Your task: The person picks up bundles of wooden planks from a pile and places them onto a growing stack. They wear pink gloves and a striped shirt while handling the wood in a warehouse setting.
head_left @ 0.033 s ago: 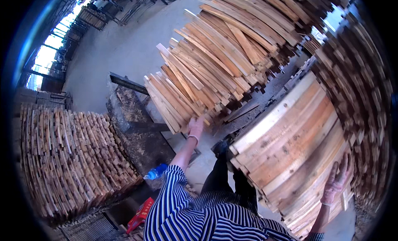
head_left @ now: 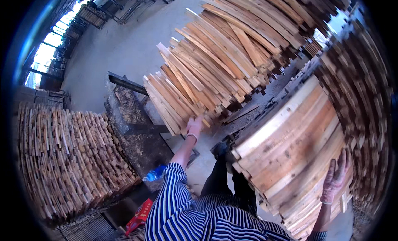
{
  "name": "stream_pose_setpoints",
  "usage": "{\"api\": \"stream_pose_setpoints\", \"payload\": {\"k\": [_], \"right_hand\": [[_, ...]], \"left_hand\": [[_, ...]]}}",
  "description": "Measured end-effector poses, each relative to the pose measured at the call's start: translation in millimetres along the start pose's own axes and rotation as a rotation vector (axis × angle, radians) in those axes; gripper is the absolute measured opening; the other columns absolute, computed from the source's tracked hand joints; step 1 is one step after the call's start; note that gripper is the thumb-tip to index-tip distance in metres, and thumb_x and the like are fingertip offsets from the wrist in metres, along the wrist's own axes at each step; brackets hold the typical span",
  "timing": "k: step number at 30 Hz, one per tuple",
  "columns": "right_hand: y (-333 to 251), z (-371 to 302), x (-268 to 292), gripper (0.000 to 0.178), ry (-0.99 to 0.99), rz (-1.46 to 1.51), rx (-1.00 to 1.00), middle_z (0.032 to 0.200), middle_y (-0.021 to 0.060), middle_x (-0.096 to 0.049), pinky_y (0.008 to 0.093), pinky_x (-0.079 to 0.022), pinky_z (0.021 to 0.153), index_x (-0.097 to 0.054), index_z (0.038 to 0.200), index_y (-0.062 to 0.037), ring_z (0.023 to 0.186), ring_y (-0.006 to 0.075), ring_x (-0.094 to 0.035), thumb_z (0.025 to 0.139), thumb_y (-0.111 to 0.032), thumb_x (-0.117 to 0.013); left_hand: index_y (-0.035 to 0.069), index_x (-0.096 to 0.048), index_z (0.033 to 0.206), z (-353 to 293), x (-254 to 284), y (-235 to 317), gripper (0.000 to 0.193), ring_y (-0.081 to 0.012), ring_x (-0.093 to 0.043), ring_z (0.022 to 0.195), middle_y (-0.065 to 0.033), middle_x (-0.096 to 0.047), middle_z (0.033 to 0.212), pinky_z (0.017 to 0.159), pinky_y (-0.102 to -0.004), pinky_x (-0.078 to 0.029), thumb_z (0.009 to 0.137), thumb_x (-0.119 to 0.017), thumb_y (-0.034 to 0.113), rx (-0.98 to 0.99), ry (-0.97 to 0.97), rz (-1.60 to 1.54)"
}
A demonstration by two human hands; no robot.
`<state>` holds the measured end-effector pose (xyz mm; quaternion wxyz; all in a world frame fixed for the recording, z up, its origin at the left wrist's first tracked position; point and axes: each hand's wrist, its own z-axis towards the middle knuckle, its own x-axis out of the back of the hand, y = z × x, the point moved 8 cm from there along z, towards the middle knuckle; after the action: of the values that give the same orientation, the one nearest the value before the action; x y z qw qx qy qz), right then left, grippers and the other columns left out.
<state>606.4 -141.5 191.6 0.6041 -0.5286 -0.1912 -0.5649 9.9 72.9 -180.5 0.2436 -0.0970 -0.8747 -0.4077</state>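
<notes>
My left hand [head_left: 194, 127], in a pale glove, reaches to the near end of a loose pile of wooden boards [head_left: 215, 62]. Its fingers are closed around a board end [head_left: 205, 122] there, though the grip is partly hidden. On the right, my right hand [head_left: 334, 179], also gloved, is open with its fingers stretched out. It lies over the near side of a stack of boards [head_left: 290, 145] set edge to edge, with knots and darker streaks in the wood.
A dark metal frame [head_left: 143, 129] with wood shavings stands left of the pile. Tall stacks of wood pieces rise at the left [head_left: 74, 158] and far right [head_left: 356, 96]. A blue bottle [head_left: 155, 173] and a red packet [head_left: 140, 216] lie by my left arm.
The view has shifted very slightly. My left hand stays at the board end, and my right hand stays over the stack with its fingers a little closer together.
</notes>
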Motion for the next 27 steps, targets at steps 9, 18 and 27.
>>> {"api": "stream_pose_setpoints", "payload": {"k": [9,18,27], "right_hand": [[-296,88,-313,0.063,-0.722,0.055,0.572,0.143,0.0224,-0.053,0.0437,-0.055,0.098,-0.045,0.148,-0.0075,0.13,0.0345,-0.056,0.093,-0.027,-0.069],[-419,56,-634,0.087,-0.799,-0.141,0.565,0.15,0.0248,-0.042,0.0513,-0.047,0.104,-0.025,0.157,-0.0076,0.133,0.0437,-0.048,0.089,-0.037,-0.072],[-418,98,-674,0.083,-0.886,-0.123,0.5,0.145,0.0296,-0.045,0.0482,-0.048,0.105,-0.037,0.151,-0.0127,0.129,0.045,-0.051,0.079,-0.018,-0.075]], "left_hand": [[0.003,-0.04,0.15,177,-11,36,0.097,-0.0319,-0.063,0.115,-0.0167,-0.065,0.128,0.093,-0.041,-0.051,0.08,-0.075,0.061,0.093,0.164,0.06],[0.004,-0.06,0.13,169,30,-12,0.053,-0.02,-0.069,0.093,-0.0103,-0.07,0.109,0.079,-0.0354,-0.058,0.089,-0.078,0.032,0.0,-0.143,-1.109],[0.01,-0.06,0.128,133,109,-22,0.032,-0.0133,-0.065,0.081,-0.0018,-0.067,0.099,0.071,-0.0289,-0.056,0.101,-0.065,0.026,-0.047,-0.219,-1.161]]}}
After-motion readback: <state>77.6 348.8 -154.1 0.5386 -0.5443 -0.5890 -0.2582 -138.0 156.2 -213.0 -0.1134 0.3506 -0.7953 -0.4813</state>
